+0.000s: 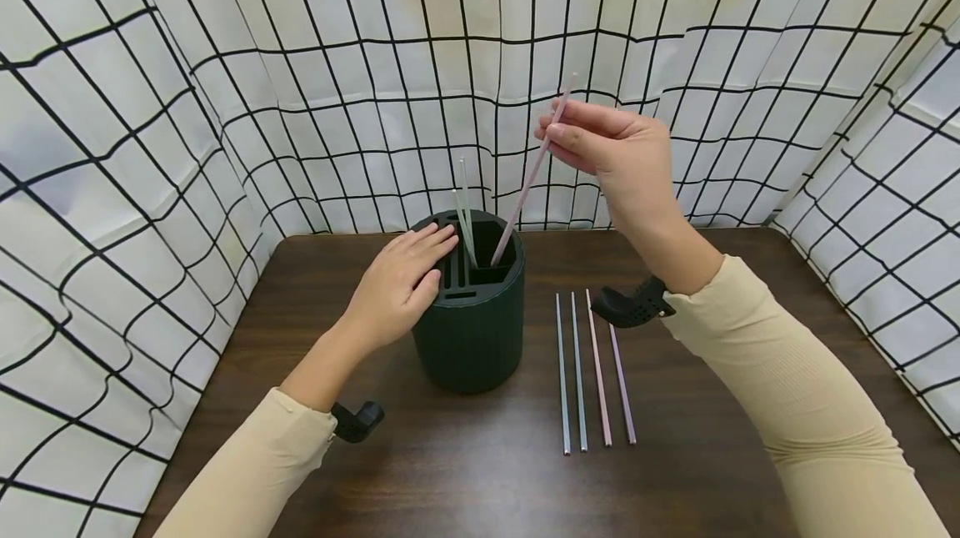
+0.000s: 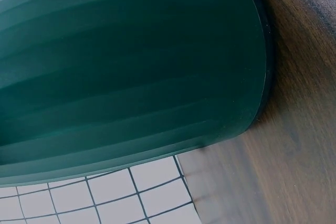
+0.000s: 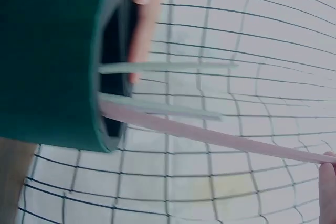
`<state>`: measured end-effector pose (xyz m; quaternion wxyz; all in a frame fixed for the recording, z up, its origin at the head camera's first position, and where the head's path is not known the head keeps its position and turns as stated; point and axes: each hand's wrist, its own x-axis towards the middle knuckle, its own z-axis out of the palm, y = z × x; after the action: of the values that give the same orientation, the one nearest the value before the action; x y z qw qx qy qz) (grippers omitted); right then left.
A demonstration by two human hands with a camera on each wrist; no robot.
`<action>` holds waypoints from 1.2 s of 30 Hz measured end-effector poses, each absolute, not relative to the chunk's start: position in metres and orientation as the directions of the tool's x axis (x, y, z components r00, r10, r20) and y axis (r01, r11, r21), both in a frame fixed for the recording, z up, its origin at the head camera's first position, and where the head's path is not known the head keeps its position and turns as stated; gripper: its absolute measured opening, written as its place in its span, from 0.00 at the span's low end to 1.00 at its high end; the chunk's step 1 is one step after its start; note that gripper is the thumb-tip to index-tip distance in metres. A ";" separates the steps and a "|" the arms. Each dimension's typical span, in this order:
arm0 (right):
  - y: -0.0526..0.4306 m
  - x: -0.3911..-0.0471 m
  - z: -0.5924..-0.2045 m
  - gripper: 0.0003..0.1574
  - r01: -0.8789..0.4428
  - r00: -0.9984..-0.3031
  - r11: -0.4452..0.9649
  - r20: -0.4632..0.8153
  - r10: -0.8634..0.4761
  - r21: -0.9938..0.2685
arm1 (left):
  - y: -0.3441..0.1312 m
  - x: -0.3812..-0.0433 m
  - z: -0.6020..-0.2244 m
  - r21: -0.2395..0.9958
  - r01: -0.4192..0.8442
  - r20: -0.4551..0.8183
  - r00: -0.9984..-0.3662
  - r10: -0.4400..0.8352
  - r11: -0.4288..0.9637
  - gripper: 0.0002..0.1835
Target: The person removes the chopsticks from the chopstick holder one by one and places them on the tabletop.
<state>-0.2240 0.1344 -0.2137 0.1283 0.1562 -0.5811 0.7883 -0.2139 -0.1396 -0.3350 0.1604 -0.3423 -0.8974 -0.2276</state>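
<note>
Nearest: four sticks (image 1: 598,371) on table (image 1: 480,480), holder's 4 o'clock. Left hand (image 1: 396,288), fingers extended, rests at 9 o'clock on holder (image 1: 468,342), clasping nothing. Two green sticks (image 1: 467,229) stand inside. Right hand (image 1: 618,142), holder's 1 o'clock, pinches pink stick (image 1: 531,178): apparently insertion; next move likely calls for lowering, then release. Stick slants toward hand's 7 o'clock, lower end inside holder. Behind: grid cloth (image 1: 360,129).
</note>
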 end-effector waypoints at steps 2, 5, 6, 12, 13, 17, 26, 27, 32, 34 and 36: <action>0.142 -0.221 -0.210 0.15 -0.392 -0.914 -0.318 0.405 0.028 -0.863 | -0.140 -0.214 -0.335 0.300 0.685 0.443 -0.716 0.539 0.664 0.27; 0.153 -0.220 -0.204 0.16 -0.367 -0.923 -0.376 0.384 0.034 -0.851 | -0.140 -0.214 -0.335 0.300 0.682 0.441 -0.719 0.537 0.666 0.27; 0.157 -0.219 -0.203 0.17 -0.353 -0.928 -0.400 0.370 0.036 -0.846 | -0.141 -0.214 -0.335 0.302 0.681 0.440 -0.720 0.536 0.667 0.27; 0.178 -0.216 -0.192 0.16 -0.298 -0.949 -0.546 0.307 0.077 -0.783 | -0.140 -0.215 -0.334 0.299 0.685 0.447 -0.716 0.537 0.664 0.27; 0.182 -0.216 -0.191 0.16 -0.295 -0.950 -0.558 0.301 0.083 -0.776 | -0.139 -0.216 -0.334 0.298 0.686 0.447 -0.715 0.537 0.664 0.26; 0.204 -0.216 -0.187 0.17 -0.268 -0.961 -0.603 0.253 0.112 -0.751 | -0.139 -0.216 -0.334 0.298 0.682 0.444 -0.718 0.536 0.667 0.27; 0.246 -0.223 -0.198 0.15 -0.087 -0.996 -0.604 0.047 0.081 -0.792 | -0.139 -0.215 -0.333 0.307 0.677 0.437 -0.725 0.532 0.669 0.27; 0.249 -0.224 -0.202 0.14 -0.058 -0.998 -0.590 0.026 0.063 -0.805 | -0.139 -0.216 -0.333 0.306 0.676 0.437 -0.725 0.532 0.670 0.27; 0.261 -0.224 -0.227 0.11 0.058 -0.998 -0.491 -0.054 -0.021 -0.869 | -0.140 -0.215 -0.336 0.310 0.675 0.436 -0.727 0.531 0.669 0.27; 0.265 -0.223 -0.237 0.10 0.094 -0.996 -0.441 -0.082 -0.046 -0.892 | -0.140 -0.215 -0.336 0.314 0.677 0.437 -0.726 0.531 0.666 0.27; 0.269 -0.223 -0.246 0.09 0.122 -0.992 -0.400 -0.106 -0.063 -0.908 | -0.139 -0.216 -0.337 0.315 0.680 0.439 -0.723 0.533 0.662 0.27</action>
<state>-0.2226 0.2687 -0.2462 -0.0554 -0.0270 -0.5449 0.8362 -0.2155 -0.1390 -0.3370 0.1566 -0.3376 -0.8982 -0.2342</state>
